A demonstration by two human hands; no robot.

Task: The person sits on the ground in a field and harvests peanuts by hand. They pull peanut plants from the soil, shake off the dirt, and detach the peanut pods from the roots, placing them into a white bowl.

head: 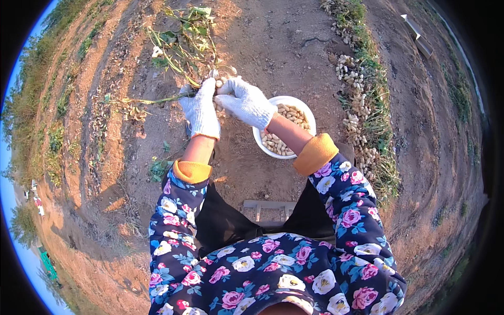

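Note:
My left hand (202, 108), in a white knitted glove, grips the stems of a peanut plant (189, 43). Its leaves spread away beyond the hand, and one stem sticks out to the left. A cluster of peanut pods (221, 82) hangs at the root end between my hands. The gloved fingers of my right hand (249, 98) are bent at these pods; whether they pinch one is hidden. Under my right wrist stands a white bucket (314, 125) with many loose peanuts (293, 115) in it, partly covered by my forearm.
To the right runs a long row of pulled peanut plants (372, 106) with pods showing. A low stool or frame (269, 204) sits between my legs. Small green weeds (158, 168) grow by my left knee. Farther right, a pale angular object (418, 36) lies on the soil.

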